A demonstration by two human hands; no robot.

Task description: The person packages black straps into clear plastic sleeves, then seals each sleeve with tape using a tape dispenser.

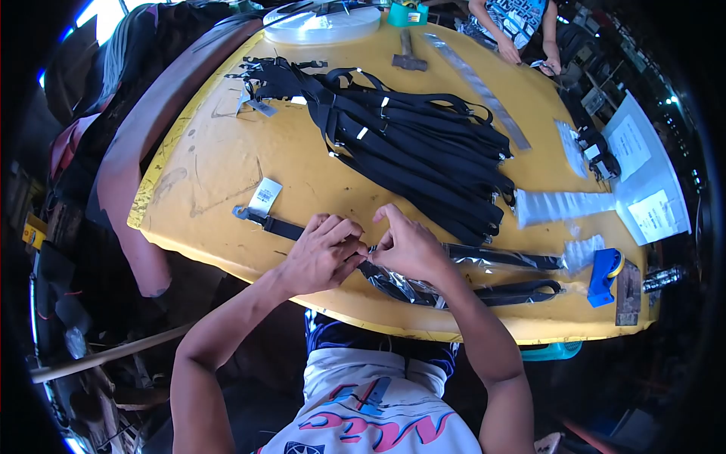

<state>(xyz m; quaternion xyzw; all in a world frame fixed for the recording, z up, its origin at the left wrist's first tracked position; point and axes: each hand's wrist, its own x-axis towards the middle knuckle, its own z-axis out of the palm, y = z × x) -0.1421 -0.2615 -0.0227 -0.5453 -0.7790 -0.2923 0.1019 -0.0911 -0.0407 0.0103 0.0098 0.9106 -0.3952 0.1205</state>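
Observation:
Both of my hands meet over the front of the yellow table [204,197]. My left hand [324,253] has its fingers pinched together on a strap, near the edge of a clear wrapper. Close against it, my right hand [404,246] pinches at the same spot; what lies between the fingertips is too small to make out. The black strap [283,228] runs out to the left from under my left hand, with a buckle and a white tag [265,196] at its end. Clear plastic wrapping [484,257] with black straps inside extends to the right.
A large pile of black straps [423,144] lies mid-table. Beyond it are a hammer [409,59] and a metal ruler [484,94]. A blue tape dispenser [603,278] stands at the right, near a white box [650,174]. Another person's hands [550,64] are at the far right.

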